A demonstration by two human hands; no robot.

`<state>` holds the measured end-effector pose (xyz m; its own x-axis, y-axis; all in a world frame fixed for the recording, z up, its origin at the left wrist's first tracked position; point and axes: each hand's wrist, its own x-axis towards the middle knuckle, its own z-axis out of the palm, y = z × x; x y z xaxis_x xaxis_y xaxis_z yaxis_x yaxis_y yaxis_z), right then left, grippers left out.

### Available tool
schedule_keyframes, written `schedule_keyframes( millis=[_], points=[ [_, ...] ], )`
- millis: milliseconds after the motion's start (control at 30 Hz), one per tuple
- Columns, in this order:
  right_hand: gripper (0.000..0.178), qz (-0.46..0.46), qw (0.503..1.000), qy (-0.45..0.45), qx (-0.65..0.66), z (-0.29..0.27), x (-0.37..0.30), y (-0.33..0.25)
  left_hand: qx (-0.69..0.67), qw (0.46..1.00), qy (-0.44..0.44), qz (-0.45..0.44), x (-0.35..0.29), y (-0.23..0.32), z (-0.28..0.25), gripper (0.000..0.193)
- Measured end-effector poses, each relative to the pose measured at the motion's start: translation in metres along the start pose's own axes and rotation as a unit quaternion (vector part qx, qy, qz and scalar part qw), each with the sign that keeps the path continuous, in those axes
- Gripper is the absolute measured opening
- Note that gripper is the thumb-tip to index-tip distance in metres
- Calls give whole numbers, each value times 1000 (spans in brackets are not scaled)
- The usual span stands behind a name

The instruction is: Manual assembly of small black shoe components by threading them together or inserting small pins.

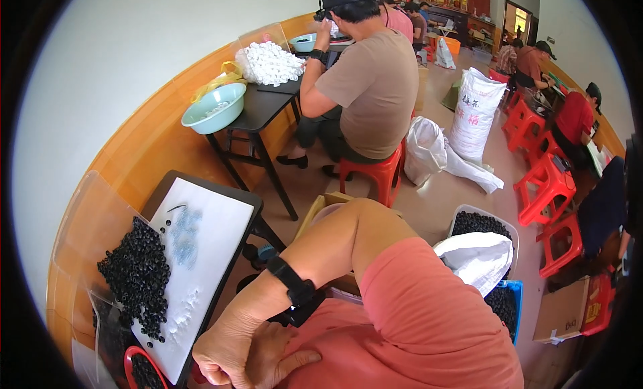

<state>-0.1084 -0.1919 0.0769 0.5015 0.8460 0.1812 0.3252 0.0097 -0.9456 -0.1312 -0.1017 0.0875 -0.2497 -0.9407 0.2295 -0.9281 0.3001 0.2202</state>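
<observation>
My right arm, in a pink sleeve with a black band on the wrist, bends across the view. Its hand (224,352) is low, by the near end of the white board (218,211), its fingers curled; what they hold, if anything, is hidden. Close against it is my left hand (273,352), thumb stretched out over my pink shirt and the other fingers mostly hidden behind the right hand. On the board lies a heap of small black bead-like pieces (137,275), with a few loose ones beside it. A red bowl (134,357) of similar pieces stands at the near corner.
Clear plastic guards (87,221) edge the board's left side. Ahead, a person in brown (375,88) sits at a black table with a light-green basin (218,108) and white pieces (271,62). To the right are tubs of black pieces (479,223), white sacks (477,114) and red stools (546,188).
</observation>
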Motion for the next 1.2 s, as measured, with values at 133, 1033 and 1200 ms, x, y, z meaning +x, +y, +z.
schedule_keyframes(
  millis=[133, 1033, 1200],
  points=[
    [43, -41, 922, 29, -383, 5, -10, 0, -82, 956, -193, -206, -21, -35, 36, 18],
    [45, -119, 984, 130, -33, 32, -71, -6, -356, 928, -9, -112, 5, 26, -8, 24],
    [46, -106, 985, 136, -14, 26, -39, -18, -350, 931, -58, -89, 9, 49, -14, 23]
  ],
)
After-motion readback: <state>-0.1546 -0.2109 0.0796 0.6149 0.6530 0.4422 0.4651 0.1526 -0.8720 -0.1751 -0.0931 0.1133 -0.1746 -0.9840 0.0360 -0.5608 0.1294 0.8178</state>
